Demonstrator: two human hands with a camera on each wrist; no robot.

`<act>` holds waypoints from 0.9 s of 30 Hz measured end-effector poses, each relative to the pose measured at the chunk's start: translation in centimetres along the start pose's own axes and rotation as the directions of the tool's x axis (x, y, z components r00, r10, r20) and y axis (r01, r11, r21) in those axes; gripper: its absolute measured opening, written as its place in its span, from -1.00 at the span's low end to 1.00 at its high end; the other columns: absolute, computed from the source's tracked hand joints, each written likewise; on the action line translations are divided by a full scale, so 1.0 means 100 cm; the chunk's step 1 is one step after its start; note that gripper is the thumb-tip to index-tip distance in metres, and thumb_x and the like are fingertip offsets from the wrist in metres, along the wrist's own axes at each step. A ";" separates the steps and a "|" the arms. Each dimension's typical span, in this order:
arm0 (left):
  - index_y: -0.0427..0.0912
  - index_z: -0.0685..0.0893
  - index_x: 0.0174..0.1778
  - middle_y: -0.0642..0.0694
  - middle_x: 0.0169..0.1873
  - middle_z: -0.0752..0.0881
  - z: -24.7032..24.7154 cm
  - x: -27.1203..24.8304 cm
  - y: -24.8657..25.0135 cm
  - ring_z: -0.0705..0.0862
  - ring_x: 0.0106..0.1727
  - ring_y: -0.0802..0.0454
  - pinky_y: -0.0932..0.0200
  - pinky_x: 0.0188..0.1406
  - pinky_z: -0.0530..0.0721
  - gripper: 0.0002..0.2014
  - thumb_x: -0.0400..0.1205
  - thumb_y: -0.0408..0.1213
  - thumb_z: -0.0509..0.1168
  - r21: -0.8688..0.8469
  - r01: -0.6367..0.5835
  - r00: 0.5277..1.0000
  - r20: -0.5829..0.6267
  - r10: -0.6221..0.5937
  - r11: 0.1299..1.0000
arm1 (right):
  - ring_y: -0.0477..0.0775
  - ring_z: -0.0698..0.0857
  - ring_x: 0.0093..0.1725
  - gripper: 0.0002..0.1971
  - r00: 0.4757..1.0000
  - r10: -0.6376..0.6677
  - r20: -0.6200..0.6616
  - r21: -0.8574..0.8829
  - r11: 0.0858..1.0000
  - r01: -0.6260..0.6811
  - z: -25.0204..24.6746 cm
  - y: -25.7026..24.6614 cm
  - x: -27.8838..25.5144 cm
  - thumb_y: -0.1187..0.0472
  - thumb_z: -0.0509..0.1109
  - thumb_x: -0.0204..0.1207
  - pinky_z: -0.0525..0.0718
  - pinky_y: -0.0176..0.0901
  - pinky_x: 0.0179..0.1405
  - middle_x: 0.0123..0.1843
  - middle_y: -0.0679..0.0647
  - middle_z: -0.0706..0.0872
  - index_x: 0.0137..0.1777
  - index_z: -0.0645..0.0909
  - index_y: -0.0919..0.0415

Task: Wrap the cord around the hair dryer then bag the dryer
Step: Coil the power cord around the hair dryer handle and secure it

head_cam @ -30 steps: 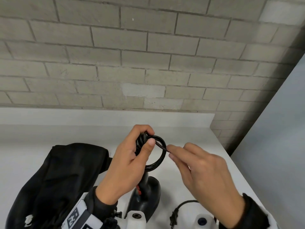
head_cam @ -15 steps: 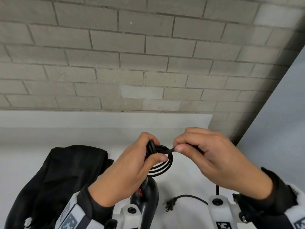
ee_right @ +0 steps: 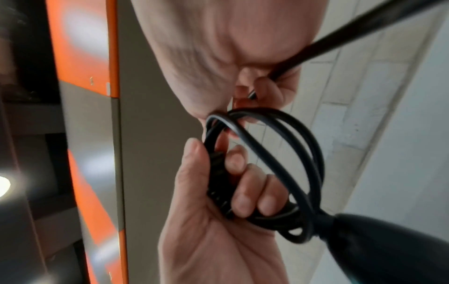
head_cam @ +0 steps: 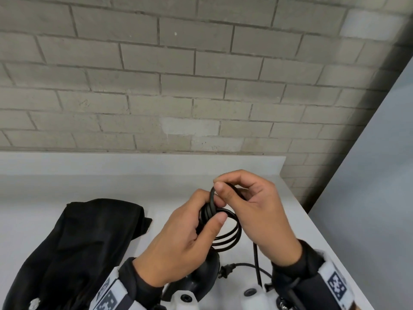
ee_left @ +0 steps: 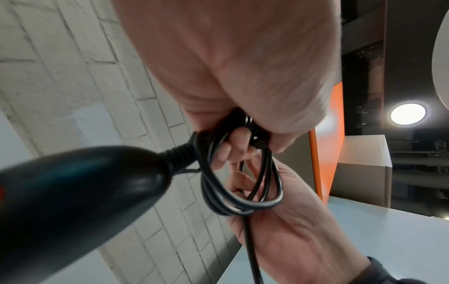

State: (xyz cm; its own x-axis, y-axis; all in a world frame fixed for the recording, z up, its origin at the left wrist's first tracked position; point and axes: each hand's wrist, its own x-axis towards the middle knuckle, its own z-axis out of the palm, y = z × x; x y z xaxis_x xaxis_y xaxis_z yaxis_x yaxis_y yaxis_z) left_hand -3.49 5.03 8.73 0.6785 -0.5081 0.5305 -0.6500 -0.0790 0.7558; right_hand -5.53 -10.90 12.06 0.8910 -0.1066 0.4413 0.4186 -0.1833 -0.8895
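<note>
The black hair dryer point(head_cam: 202, 274) hangs below my hands, mostly hidden in the head view; its handle end point(ee_left: 80, 190) fills the left wrist view's lower left. My left hand point(head_cam: 190, 238) grips a bundle of several black cord loops point(head_cam: 230, 238) coiled near the handle. My right hand point(head_cam: 248, 204) pinches a strand of the cord point(head_cam: 225, 189) just above the coil. The loose tail point(head_cam: 257, 262) drops to the plug point(head_cam: 225, 270) lying on the counter. The black bag point(head_cam: 73, 249) lies crumpled to the left.
A white counter point(head_cam: 111, 189) with a low backsplash runs along a grey brick wall point(head_cam: 178, 74). Its right edge point(head_cam: 330, 240) drops off beside a pale panel. White wrist camera mounts point(head_cam: 250, 294) sit at the bottom of the head view.
My right hand has swung the cord strand up and over toward the left hand, adding to the coil. Less loose cord lies on the counter. The left hand keeps its hold.
</note>
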 end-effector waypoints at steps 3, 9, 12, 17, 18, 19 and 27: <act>0.16 0.53 0.16 0.13 -0.40 0.52 0.003 -0.002 -0.005 0.47 -0.40 0.16 0.11 -0.40 0.52 -0.79 0.68 0.10 0.19 -0.116 0.032 0.998 -0.045 -0.037 0.993 | 0.32 0.78 -0.19 -0.90 0.996 0.043 -0.073 -0.017 0.999 -0.044 0.004 0.010 -0.006 0.09 0.49 0.53 0.73 0.38 -0.02 -0.19 0.02 0.86 -0.07 0.82 0.05; 0.16 0.47 0.28 0.11 -0.28 0.62 0.006 -0.001 -0.012 0.60 -0.28 0.15 0.12 -0.25 0.60 -0.65 0.66 0.22 0.18 -0.157 0.038 0.987 -0.145 -0.061 0.987 | -0.05 0.72 0.14 -0.55 0.997 -0.056 0.048 -0.139 0.988 0.062 -0.001 0.019 -0.027 -0.18 0.37 0.55 0.63 -0.33 0.05 0.16 -0.12 0.71 0.36 0.67 0.01; 0.19 0.40 0.45 0.11 -0.35 0.56 0.002 0.000 -0.012 0.57 -0.32 0.13 0.02 -0.26 0.62 -0.56 0.66 0.17 0.17 -0.136 0.072 0.986 -0.143 -0.091 0.988 | -0.04 0.72 0.05 -0.63 0.992 -0.090 0.087 -0.267 0.957 0.110 -0.005 0.024 -0.028 0.13 0.40 0.61 0.64 -0.37 -0.05 0.05 -0.22 0.70 0.41 0.63 0.05; 0.09 0.59 0.20 0.18 -0.38 0.57 0.002 0.002 -0.008 0.52 -0.40 0.14 0.12 -0.36 0.54 -0.75 0.70 0.06 0.16 -0.158 0.034 0.993 -0.110 -0.052 0.987 | 0.03 0.77 -0.17 -0.72 0.987 -0.058 0.148 -0.208 0.974 0.088 -0.013 0.022 -0.024 0.32 0.41 0.60 0.66 -0.27 -0.19 -0.12 -0.10 0.81 0.26 0.71 0.05; 0.06 0.60 0.15 0.13 -0.40 0.57 0.002 0.002 -0.007 0.52 -0.42 0.12 0.05 -0.39 0.54 -0.75 0.69 0.08 0.17 -0.179 0.047 0.991 -0.113 -0.068 0.983 | 0.03 0.78 -0.19 -0.71 0.988 -0.010 0.153 -0.118 0.993 0.028 -0.013 0.020 -0.024 0.31 0.43 0.59 0.65 -0.28 -0.19 -0.12 -0.03 0.84 0.27 0.67 0.05; 0.04 0.61 0.11 0.08 -0.43 0.55 0.002 0.002 -0.007 0.51 -0.43 0.10 -0.05 -0.40 0.55 -0.74 0.68 0.10 0.18 -0.206 0.063 0.990 -0.112 -0.088 0.977 | 0.03 0.78 -0.20 -0.68 0.987 0.032 0.158 -0.029 0.999 -0.027 -0.013 0.019 -0.024 0.30 0.45 0.57 0.65 -0.28 -0.19 -0.13 0.04 0.84 0.28 0.61 0.04; -0.05 0.61 0.00 -0.01 -0.47 0.45 0.001 0.006 -0.007 0.41 -0.45 -0.01 -0.22 -0.42 0.48 -0.71 0.65 0.11 0.22 -0.282 0.112 0.974 -0.161 -0.162 0.953 | -0.07 0.76 -0.13 -0.83 0.916 -0.398 -0.049 -0.457 0.825 0.334 0.002 0.042 -0.032 0.29 0.61 0.42 0.73 -0.16 -0.14 -0.10 -0.07 0.81 -0.08 0.71 0.09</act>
State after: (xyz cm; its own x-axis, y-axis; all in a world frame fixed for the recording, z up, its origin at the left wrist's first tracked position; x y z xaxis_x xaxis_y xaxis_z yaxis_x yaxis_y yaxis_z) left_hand -2.67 4.72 8.44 0.8208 -0.3442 0.4559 -0.4472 0.1094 0.8877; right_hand -6.62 -11.18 6.88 0.6413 -0.0725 0.7639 0.5623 -0.6330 -0.5322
